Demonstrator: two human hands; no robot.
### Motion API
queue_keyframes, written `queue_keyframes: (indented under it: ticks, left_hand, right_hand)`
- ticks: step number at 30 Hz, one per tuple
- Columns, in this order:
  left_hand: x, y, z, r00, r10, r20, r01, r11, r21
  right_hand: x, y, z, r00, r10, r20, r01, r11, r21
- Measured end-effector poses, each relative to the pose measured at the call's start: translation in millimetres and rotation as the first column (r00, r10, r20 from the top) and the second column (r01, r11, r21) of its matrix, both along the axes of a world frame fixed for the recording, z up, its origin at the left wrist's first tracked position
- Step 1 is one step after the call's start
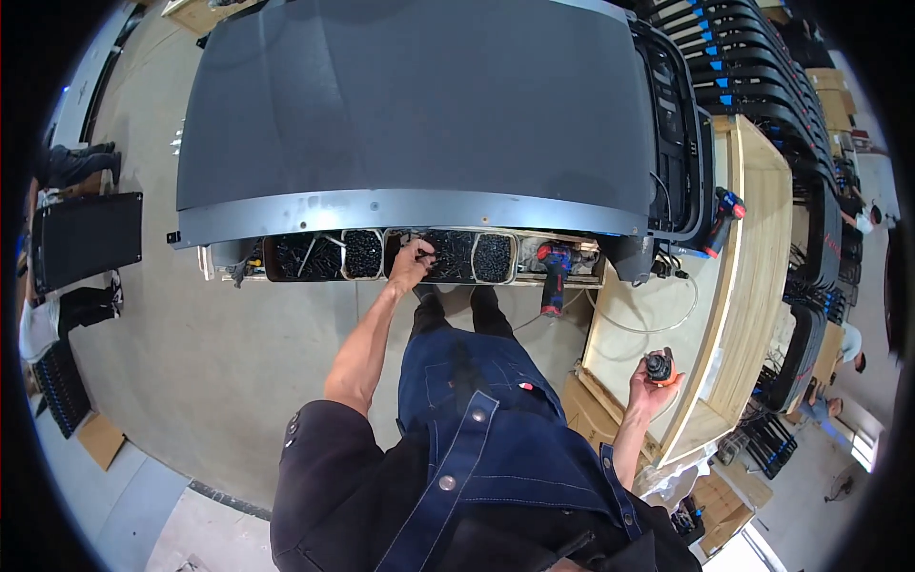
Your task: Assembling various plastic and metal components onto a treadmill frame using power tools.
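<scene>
My left hand (410, 267) reaches into the row of parts bins under the big grey panel (410, 105). Its fingers are drawn together over a bin of long black screws (448, 255); what they pinch, if anything, is too small to make out. Small black fasteners (362, 255) fill the bin to its left, and more black pieces (494, 257) lie in the bin to its right. Out to the right, my right hand (646, 396) is closed round an orange and black power screwdriver (660, 370), its dark end facing up.
A red and blue cordless drill (554, 276) hangs at the bins' right end. Another red and black driver (726, 221) rests by the wooden crate (762, 191). A pale hose (658, 329) loops across the crate's near side. Black frames (753, 57) stand stacked beyond; other people are around the edges.
</scene>
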State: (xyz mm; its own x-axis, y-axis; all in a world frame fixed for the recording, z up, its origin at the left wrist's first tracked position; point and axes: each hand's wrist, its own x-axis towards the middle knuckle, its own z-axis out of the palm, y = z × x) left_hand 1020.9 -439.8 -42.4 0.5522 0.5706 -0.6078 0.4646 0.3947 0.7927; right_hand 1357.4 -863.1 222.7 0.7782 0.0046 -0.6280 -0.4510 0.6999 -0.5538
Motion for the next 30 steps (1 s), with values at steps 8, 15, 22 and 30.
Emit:
queue_keyframes:
  ticks: [8,15,22,30]
  left_hand:
    - [-21,16,23,0.936,0.325,0.137,-0.201,0.810,-0.551]
    - [-22,19,17,0.963,0.239,0.122,-0.157,0.870,-0.468]
    - [-32,24,36,0.944,0.139,0.299,0.028,0.869,-0.493]
    - [-32,18,53,0.908,0.198,0.368,0.017,0.862,-0.506]
  right_hand:
    - [-10,11,77,0.968,0.113,0.224,-0.140,0.984,0.108]
    - [-55,40,179,0.694,0.304,0.652,-0.070,0.931,-0.359]
    - [-92,76,224,0.436,0.390,0.811,-0.079,0.914,-0.397]
    - [-119,132,191,0.485,0.518,0.704,-0.334,0.854,-0.398]
